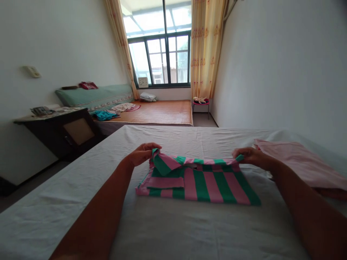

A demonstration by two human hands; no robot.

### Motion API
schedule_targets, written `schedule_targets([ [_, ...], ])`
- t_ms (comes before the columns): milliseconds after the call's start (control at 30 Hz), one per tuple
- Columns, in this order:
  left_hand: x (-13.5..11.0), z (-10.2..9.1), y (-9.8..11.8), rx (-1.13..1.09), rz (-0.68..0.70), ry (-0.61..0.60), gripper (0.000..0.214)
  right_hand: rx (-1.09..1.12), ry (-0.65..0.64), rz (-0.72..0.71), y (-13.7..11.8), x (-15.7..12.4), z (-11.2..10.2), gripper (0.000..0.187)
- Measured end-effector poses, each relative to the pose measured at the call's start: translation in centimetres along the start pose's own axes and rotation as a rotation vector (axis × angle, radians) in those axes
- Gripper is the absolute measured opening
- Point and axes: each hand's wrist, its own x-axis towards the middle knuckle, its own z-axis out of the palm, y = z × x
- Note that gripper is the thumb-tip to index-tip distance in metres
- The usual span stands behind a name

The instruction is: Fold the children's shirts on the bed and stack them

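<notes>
A pink and green striped shirt (214,182) lies partly folded on the white bed sheet (206,231), with a pocket showing on its left part. Its far edge is raised off the sheet between my two hands. At the far left corner my left hand (143,153) pinches the cloth, a green flap drooping beside the fingers. My right hand (248,156) grips the far right corner, where a bit of green pokes out past the fingers. The fingertips of both hands are partly hidden by the cloth.
Folded pink cloth (295,159) lies on the sheet to the right. Beyond stand a second bed with a brown mat (165,112), a dark cabinet (56,137) at left and a small stool (201,104) near the curtain (204,54). A white wall (282,72) borders the right.
</notes>
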Motion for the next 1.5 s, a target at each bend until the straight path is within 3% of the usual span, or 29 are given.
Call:
schedule_targets([
  [100,-0.7,-0.2,0.1,0.12,-0.132,-0.198,0.045,-0.057,-0.334,0.046,-0.3,-0.9,-0.7,0.042],
  [167,-0.8,0.2,0.2,0.227,-0.189,-0.329,0.042,-0.102,-0.398,0.027,-0.2,-1.0,-1.1,0.037],
  [233,-0.7,0.8,0.6,0.342,-0.207,-0.43,0.039,-0.185,-0.297,0.006,0.0,-0.7,-1.2,0.03],
  [333,-0.5,1.8,1.4,0.472,-0.187,-0.507,0.034,-0.369,-0.025,-0.012,-0.6,0.5,-0.1,0.025],
  [433,-0.2,2.6,1.7,0.456,-0.184,-0.467,0.036,-0.434,0.045,-0.115,-3.0,1.6,2.8,0.025],
  [600,0.2,2.6,0.2,0.358,-0.205,-0.052,0.043,-0.425,-0.062,-0.336,-8.0,2.2,9.1,0.024],
  [667,0.3,2.3,-0.6,0.348,-0.275,0.005,0.046,-0.423,-0.083,-0.345,-8.7,2.2,10.9,0.024],
  [767,0.1,1.8,-1.2,0.347,-0.345,-0.048,0.048,-0.378,-0.039,-0.275,-8.3,2.4,12.7,0.026],
  [900,-0.2,1.4,-1.2,0.336,-0.324,-0.078,0.049,-0.235,0.096,-0.219,-7.9,3.1,14.6,0.031],
  [1033,-0.7,1.3,-0.8,0.32,-0.293,-0.12,0.07,-0.137,0.111,-0.273,-9.2,3.8,16.7,0.038],
  [1167,-1.2,1.4,-0.2,0.306,-0.172,-0.205,0.085,-0.284,0.105,-0.377,-11.2,4.7,18.5,0.038],
  [1300,-1.4,1.1,-0.2,0.337,-0.135,-0.254,0.073,-0.379,0.106,-0.374,-11.8,5.4,18.7,0.028],
  [1367,-1.3,0.6,-0.4,0.378,-0.194,-0.266,0.065,-0.331,0.154,-0.286,-11.4,5.5,18.3,0.024],
  [1500,-1.1,0.0,-0.2,0.608,-0.375,-0.271,0.059,-0.285,0.013,-0.175,-11.4,5.2,17.2,0.02],
])
